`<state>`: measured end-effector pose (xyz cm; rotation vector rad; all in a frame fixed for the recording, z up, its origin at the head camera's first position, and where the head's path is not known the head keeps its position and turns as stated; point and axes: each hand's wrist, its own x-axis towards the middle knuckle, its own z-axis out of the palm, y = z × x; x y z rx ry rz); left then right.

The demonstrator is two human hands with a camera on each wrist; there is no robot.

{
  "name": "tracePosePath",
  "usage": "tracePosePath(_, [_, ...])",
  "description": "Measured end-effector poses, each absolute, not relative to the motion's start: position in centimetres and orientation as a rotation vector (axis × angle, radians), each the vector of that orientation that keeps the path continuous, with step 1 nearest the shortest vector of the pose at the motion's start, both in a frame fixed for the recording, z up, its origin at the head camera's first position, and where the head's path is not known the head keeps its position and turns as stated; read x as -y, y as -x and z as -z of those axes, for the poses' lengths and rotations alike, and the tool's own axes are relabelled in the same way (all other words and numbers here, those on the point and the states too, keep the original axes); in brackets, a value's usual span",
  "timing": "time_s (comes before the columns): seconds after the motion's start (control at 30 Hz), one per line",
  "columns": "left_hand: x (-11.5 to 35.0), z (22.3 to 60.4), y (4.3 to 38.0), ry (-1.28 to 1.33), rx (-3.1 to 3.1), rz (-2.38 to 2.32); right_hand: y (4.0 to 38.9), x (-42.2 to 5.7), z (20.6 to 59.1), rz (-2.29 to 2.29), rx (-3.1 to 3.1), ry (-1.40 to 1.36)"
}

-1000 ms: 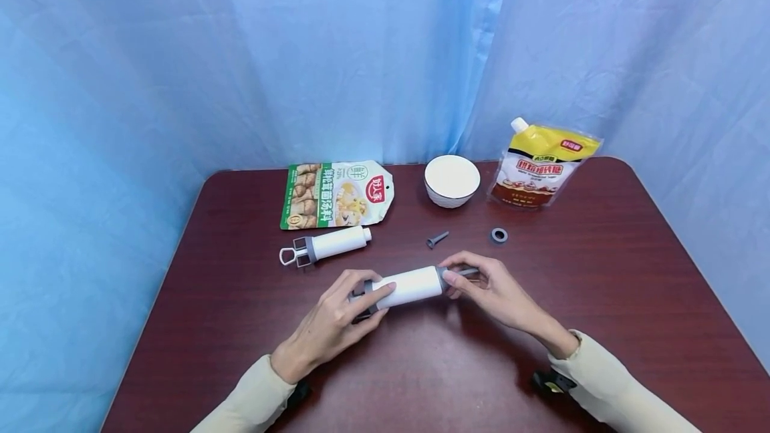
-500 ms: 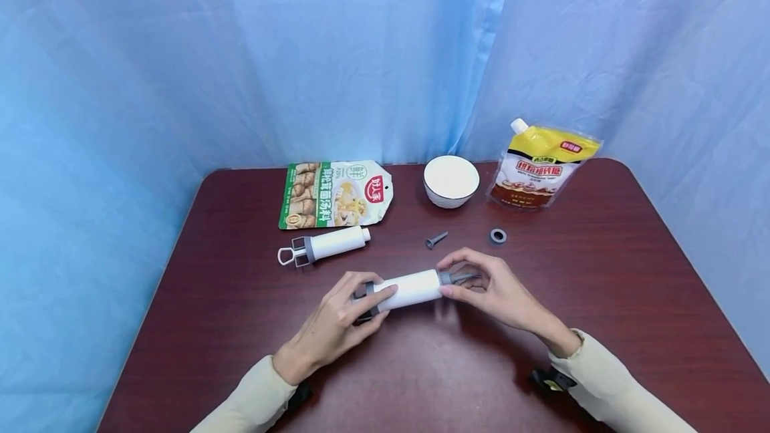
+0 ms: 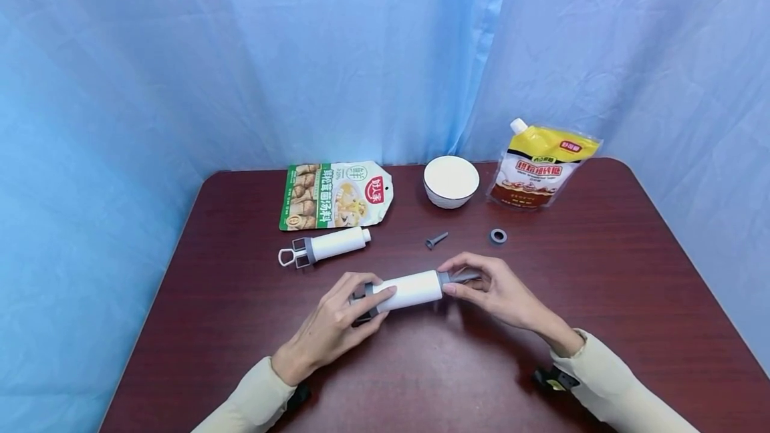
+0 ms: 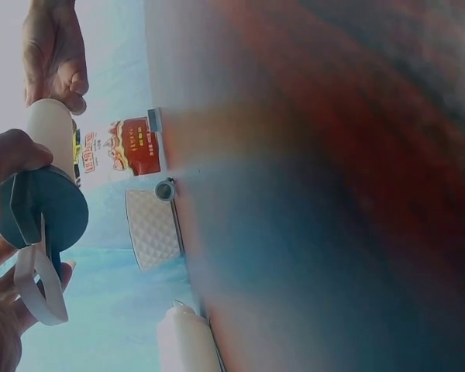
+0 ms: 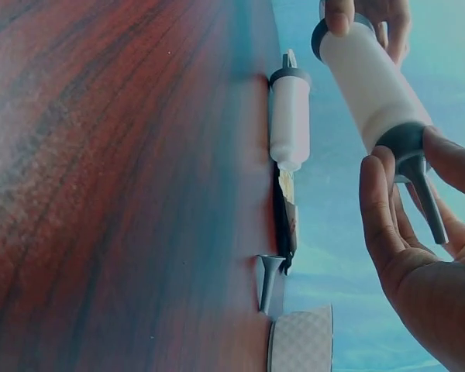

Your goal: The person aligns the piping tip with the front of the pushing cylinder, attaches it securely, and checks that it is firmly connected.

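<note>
A white-barrelled piping syringe lies across between both hands, held over the table. My left hand grips its rear end around the dark grey collar; a white loop handle sticks out there in the left wrist view. At the other end my right hand pinches the grey end cap between thumb and fingers. From that cap a long narrow grey nozzle points out past the fingers. A loose grey nozzle and a grey ring lie beyond the hands.
Behind the left hand lies a second, smaller white syringe, with a green-edged food packet flat beyond it. A white bowl and a yellow-topped spouted pouch stand at the back edge, before a blue curtain.
The right thumb and fingers have shifted around the grey end cap, the thumb moving to its near side. The nozzle end has dipped slightly towards the person. The left hand stays nearly still.
</note>
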<state>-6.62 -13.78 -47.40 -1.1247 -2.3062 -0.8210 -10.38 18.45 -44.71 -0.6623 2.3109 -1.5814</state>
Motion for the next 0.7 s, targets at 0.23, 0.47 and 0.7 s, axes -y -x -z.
tracePosePath(0.23, [13.79,47.38,6.66,1.108,2.338,0.831,10.36,-18.62,44.75,1.623,-2.252,0.692])
tracePosePath(0.47, [13.91,47.24,6.72,1.118,2.316,0.83,10.45,-18.6,44.8,1.654,-2.23,0.698])
tracePosePath(0.7, [13.84,47.03,6.7,1.109,2.313,0.798,10.44,-18.23,44.8,1.656,-2.253,0.663])
